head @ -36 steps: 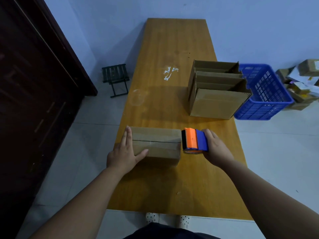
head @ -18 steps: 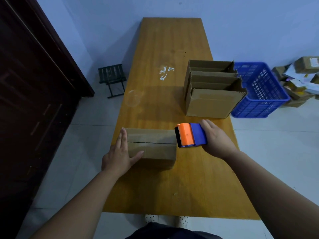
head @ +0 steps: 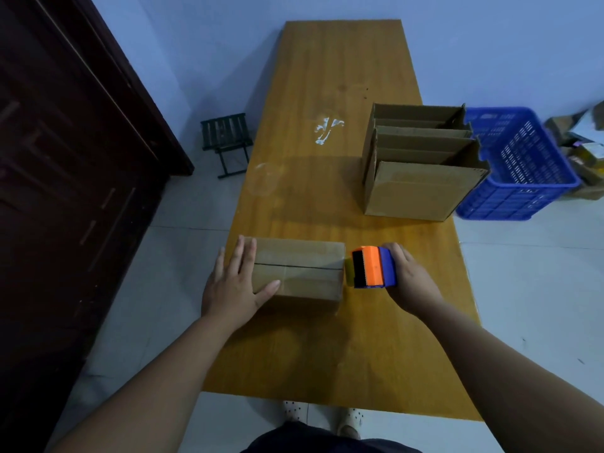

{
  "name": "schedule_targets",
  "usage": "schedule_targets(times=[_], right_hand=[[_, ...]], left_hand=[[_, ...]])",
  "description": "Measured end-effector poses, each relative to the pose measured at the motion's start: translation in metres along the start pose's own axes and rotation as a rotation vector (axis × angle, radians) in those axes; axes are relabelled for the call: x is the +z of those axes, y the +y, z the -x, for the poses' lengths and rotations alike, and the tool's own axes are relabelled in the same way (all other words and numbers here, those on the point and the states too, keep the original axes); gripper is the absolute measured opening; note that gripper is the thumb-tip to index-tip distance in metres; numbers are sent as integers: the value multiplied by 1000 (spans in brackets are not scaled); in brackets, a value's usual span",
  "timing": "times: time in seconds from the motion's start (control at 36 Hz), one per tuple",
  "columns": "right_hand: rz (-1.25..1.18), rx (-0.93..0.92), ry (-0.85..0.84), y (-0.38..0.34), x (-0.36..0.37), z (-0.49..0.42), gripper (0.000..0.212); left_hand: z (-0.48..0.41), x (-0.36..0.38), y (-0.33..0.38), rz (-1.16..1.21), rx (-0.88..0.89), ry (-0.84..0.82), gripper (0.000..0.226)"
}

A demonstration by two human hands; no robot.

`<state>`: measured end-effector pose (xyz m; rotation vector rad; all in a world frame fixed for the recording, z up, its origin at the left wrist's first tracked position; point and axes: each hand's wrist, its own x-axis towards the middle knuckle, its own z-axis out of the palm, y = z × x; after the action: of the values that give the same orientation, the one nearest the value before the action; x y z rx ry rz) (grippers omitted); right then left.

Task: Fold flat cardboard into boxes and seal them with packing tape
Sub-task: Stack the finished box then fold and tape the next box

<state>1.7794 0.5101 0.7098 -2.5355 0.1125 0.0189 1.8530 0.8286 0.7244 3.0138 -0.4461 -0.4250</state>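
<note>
1. Since half a second ago the dispenser (head: 372, 267) is sitting a touch lower against the right end of the box (head: 299, 273). The box and the left grip (head: 233, 286) are lying much as they were.
2. The box is resting closed on the near part of the worktop (head: 327, 76), toward its left edge. Its flap seam (head: 299, 266) is showing as a dark line running left to right across the top. Whether any tape is already covering it, I cannot tell.
3. The left grip is lying released, with straight fingers flat over the box's left end and the thumb pressing on the top face near the front edge.
4. The right grip (head: 408, 282) is clenching the dispenser's blue body. It is holding the orange-and-black mouth just beside the box's right end, roughly level with the seam.
5. By my reading, a tape strip is being started at that end. Doing it well is calling for several things:
   - anchoring the tab on the end wall first
   - keeping the dispenser centred on the seam
   - drawing it leftward in one steady pull with firm downward pressure
   - bracing the box with the left grip, then moving that grip out of the path
6. Farther back on the right, open boxes (head: 418, 191) are standing nested together. A blue crate (head: 523, 165) is sitting on the floor beyond them, and a stool (head: 225, 138) and a dark door (head: 65, 158) are off to the left.
</note>
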Motion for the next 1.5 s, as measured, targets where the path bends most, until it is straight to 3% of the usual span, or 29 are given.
schedule_targets(times=[0.14,0.53,0.61,0.69,0.81,0.89,1.03,1.33,1.44,1.5], right_hand=[[-52,28,37,4,12,4,42],[-122,119,71,5,24,7,38],[-139,98,62,5,22,7,37],[-163,92,64,3,20,8,41],[-212,100,45,0,17,10,49],[-221,90,4,-3,17,10,50],[-194,89,-33,-2,15,11,54],[-87,46,4,-4,9,12,41],[-147,16,-42,-4,0,7,64],[-163,6,-27,-6,-6,2,67]], left_hand=[[-1,-2,1,56,7,-11,108],[0,-13,5,303,-136,-124,106],[-3,-14,5,163,-157,-142,108],[-8,-17,7,-104,-10,-59,93],[-14,-20,31,-104,337,-88,63],[-20,-18,60,-2,368,-123,56],[-38,-16,93,147,343,3,47],[-51,1,89,24,303,73,75],[-50,-1,89,44,329,38,88],[-50,-2,90,45,322,26,84]])
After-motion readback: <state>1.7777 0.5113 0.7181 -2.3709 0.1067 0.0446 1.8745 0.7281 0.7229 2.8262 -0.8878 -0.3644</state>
